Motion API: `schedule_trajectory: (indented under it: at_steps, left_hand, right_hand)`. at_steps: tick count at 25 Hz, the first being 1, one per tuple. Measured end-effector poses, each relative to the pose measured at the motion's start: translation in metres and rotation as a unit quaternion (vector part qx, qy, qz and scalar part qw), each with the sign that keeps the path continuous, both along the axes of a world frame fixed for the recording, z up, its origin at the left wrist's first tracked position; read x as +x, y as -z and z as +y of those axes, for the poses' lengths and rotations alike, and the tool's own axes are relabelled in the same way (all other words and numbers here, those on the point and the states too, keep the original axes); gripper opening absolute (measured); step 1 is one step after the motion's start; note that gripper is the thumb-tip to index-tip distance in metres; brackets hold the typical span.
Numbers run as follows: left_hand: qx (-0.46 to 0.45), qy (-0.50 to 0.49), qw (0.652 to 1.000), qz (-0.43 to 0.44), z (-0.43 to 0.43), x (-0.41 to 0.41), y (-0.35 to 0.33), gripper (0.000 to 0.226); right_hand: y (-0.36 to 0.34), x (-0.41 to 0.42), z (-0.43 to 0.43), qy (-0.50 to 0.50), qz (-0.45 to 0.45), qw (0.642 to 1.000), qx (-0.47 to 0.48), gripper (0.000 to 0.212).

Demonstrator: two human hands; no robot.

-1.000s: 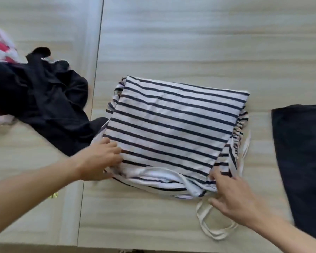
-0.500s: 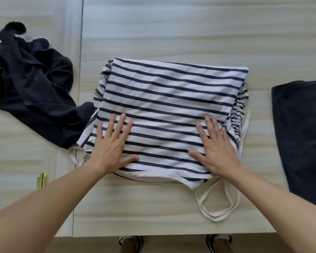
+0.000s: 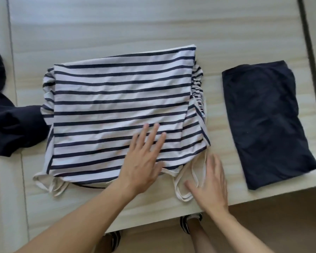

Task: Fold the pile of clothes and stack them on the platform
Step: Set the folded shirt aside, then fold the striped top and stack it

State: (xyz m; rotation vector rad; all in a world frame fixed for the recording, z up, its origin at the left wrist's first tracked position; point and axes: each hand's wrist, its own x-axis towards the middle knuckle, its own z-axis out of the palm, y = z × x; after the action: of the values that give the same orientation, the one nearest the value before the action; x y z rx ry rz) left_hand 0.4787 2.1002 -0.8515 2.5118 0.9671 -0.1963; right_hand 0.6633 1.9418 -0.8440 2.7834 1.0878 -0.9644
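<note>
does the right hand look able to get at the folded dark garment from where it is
Probably yes. The right hand is flat by the white straps, and the folded dark garment lies just to its right, with only bare table between and nothing on top of it.

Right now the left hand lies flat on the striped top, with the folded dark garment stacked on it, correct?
Not stacked: the head view shows the folded dark garment lying beside the striped top, apart, to its right. The left hand does lie flat on the top.
</note>
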Motion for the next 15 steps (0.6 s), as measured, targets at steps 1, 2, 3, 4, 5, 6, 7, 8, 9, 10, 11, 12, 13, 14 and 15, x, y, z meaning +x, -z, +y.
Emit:
schedule_trajectory:
  at_steps: [1, 2, 3, 4, 5, 6, 7, 8, 9, 10, 11, 12, 13, 14, 15]
  left_hand:
    - [-0.004, 0.019, 1.0, 0.0, -0.002, 0.017, 0.001, 0.077]
    - [-0.009, 0.033, 0.999, 0.005, -0.001, 0.03, 0.002, 0.076]
    - [-0.017, 0.046, 0.999, 0.014, -0.001, 0.041, 0.004, 0.075]
    - [-0.026, 0.054, 0.998, 0.028, 0.001, 0.048, 0.006, 0.074]
    - [-0.035, 0.062, 0.996, 0.045, 0.003, 0.052, 0.008, 0.073]
    - [-0.043, 0.071, 0.995, 0.063, 0.005, 0.055, 0.009, 0.071]
    - [-0.045, 0.079, 0.993, 0.076, 0.006, 0.056, 0.011, 0.07]
    - [-0.044, 0.083, 0.992, 0.084, 0.007, 0.056, 0.011, 0.068]
    - [-0.042, 0.086, 0.991, 0.089, 0.007, 0.056, 0.011, 0.068]
    - [-0.04, 0.087, 0.991, 0.093, 0.007, 0.056, 0.011, 0.068]
    - [-0.039, 0.088, 0.991, 0.098, 0.006, 0.057, 0.011, 0.069]
    - [-0.038, 0.087, 0.99, 0.104, 0.005, 0.057, 0.011, 0.072]
    - [-0.037, 0.085, 0.99, 0.109, 0.003, 0.059, 0.01, 0.075]
    - [-0.037, 0.081, 0.989, 0.115, 0.0, 0.061, 0.01, 0.078]
    - [-0.036, 0.075, 0.989, 0.119, -0.002, 0.063, 0.01, 0.081]
  right_hand:
    - [0.004, -0.004, -0.007, -0.006, -0.036, 0.999, 0.009, 0.094]
    - [0.008, -0.005, -0.009, -0.007, -0.073, 0.997, 0.036, 0.074]
    - [0.01, -0.005, -0.009, -0.005, -0.104, 0.993, 0.063, 0.05]
    - [0.011, -0.004, -0.009, -0.01, -0.125, 0.989, 0.081, 0.031]
    - [0.012, 0.0, -0.008, -0.023, -0.14, 0.986, 0.088, 0.019]
    - [0.013, 0.007, -0.008, -0.028, -0.144, 0.985, 0.09, 0.012]
    - [0.011, 0.013, -0.007, -0.012, -0.136, 0.986, 0.095, 0.008]
    - [0.007, 0.02, -0.004, 0.035, -0.109, 0.987, 0.111, 0.01]
    - [-0.001, 0.028, 0.001, 0.114, -0.06, 0.981, 0.142, 0.014]
    - [-0.014, 0.036, 0.008, 0.201, -0.004, 0.963, 0.177, 0.017]
    - [-0.03, 0.046, 0.018, 0.273, 0.051, 0.936, 0.214, 0.017]
    - [-0.05, 0.054, 0.03, 0.317, 0.099, 0.909, 0.252, 0.016]
    - [-0.072, 0.062, 0.043, 0.333, 0.149, 0.885, 0.289, 0.013]
    - [-0.096, 0.066, 0.057, 0.323, 0.205, 0.865, 0.324, 0.008]
    - [-0.118, 0.066, 0.072, 0.29, 0.254, 0.854, 0.35, 0.005]
